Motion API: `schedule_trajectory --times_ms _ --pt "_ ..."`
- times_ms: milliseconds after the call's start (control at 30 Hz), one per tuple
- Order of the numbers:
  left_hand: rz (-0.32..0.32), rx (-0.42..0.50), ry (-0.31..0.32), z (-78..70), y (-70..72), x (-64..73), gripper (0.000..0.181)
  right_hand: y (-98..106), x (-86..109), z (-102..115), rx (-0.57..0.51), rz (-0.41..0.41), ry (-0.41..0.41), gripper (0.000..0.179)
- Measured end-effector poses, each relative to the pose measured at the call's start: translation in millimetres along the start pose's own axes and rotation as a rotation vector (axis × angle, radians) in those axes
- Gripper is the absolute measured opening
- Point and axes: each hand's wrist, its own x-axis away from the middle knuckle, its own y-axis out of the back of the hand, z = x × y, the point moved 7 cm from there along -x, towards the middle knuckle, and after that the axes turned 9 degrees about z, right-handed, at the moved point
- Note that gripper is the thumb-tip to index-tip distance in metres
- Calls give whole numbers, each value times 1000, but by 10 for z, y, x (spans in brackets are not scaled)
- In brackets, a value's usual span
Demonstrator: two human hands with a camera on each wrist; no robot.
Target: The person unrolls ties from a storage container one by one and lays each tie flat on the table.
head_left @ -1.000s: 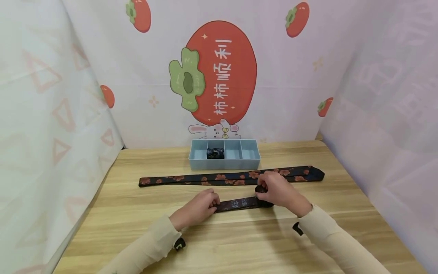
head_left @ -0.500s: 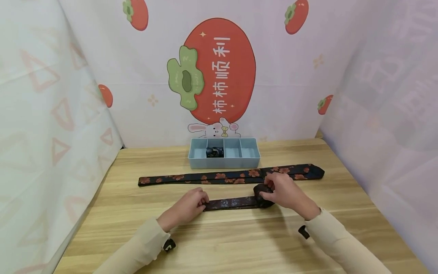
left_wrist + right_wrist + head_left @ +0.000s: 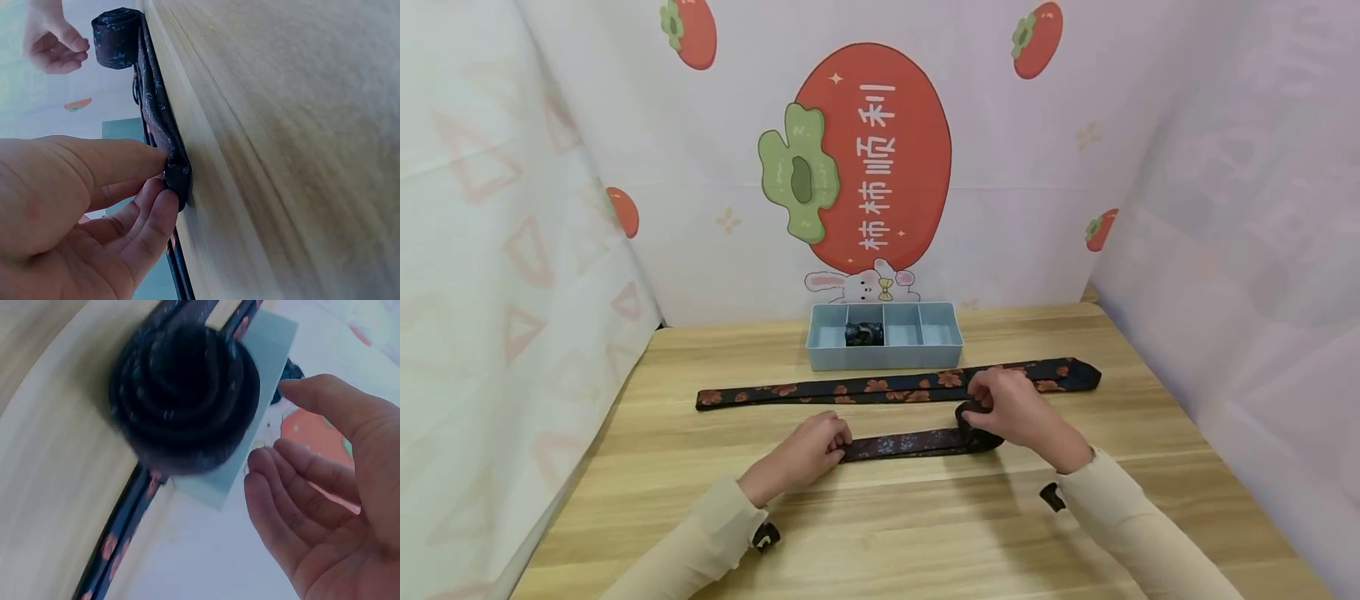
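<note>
A dark necktie with a pale blue flower pattern lies on the table, its right part wound into a thick roll. The left hand pinches the tie's left end between thumb and fingers, as the left wrist view shows at the tie end. Beside the roll, the right hand has its fingers loosely bent and apart from it, with nothing between them; in the head view this hand overlaps the roll. Behind both hands a second necktie, navy with orange flowers, is stretched out lengthwise.
At the back of the wooden table stands a light blue box with several compartments. A rolled dark tie sits in its second compartment from the left. A printed cloth hangs behind the table.
The left hand has moved left along with the tie's end, and more of the flat strip shows between the hands. The right hand has come off the roll and stays close to it.
</note>
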Motion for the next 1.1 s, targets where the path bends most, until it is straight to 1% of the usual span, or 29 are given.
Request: schedule_trajectory --times_ms 67,167,267,400,533,667,900,1000,1100 --pt "3 0 1 -1 8 7 11 -53 -35 49 -3 18 17 25" --pt "-1 6 -6 -11 17 24 11 -129 -61 64 17 33 7 26" --pt "-13 20 -20 -21 26 41 12 -155 -42 39 54 7 -13 29" --pt "-18 20 -6 13 17 60 12 -136 16 -3 68 -32 -14 30" --pt "-25 16 24 75 20 94 12 -111 70 -51 52 -25 -17 30" --pt "-26 19 36 110 41 143 12 -82 126 -118 23 -5 -23 28" --pt "-33 -4 17 122 75 206 12 -72 237 -343 -55 33 -91 22" --pt "-38 -13 11 123 89 217 12 -58 244 -374 -64 34 -79 22" --pt "-29 -1 19 127 91 226 12 -34 216 -336 -48 42 -52 20"
